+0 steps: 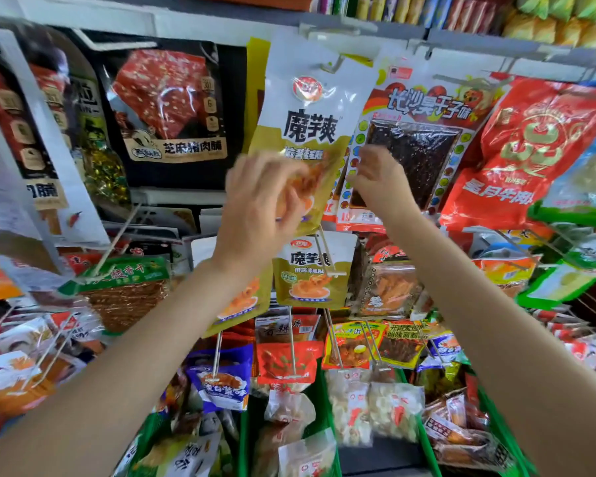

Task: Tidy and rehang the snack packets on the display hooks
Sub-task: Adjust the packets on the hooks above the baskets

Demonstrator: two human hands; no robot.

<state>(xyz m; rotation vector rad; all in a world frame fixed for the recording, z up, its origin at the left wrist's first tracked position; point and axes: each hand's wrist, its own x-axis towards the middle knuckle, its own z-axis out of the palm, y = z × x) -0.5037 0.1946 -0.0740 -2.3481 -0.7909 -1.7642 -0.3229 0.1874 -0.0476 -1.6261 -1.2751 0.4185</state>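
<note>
Head view. Hands raised before a wall of hanging snack packets. Left hand [262,197], just left of centre, is blurred; its fingers lie over the lower part of the white-and-olive packet [310,122], and whether that grip is clamped on the packet or merely touching it cannot be told. Right hand [379,180], just right of centre, has its fingers curled at the seam between that packet's right edge and the dark-windowed packet [417,146] beside it; which of the two it pinches cannot be told.

The white-and-olive packet hangs tilted at 12 o'clock, its top at a white display hook [334,63] under the shelf edge [221,15]. At 6 o'clock from it, a smaller packet of the same design [310,270] hangs on a metal peg. At 3 o'clock lies a red packet [530,149]. At 10 o'clock sits a black packet with a red meat picture [166,108]. At 8 o'clock hangs a green-topped packet [128,287]. At 6 o'clock, lower down, green bins [327,407] hold loose packets.
</note>
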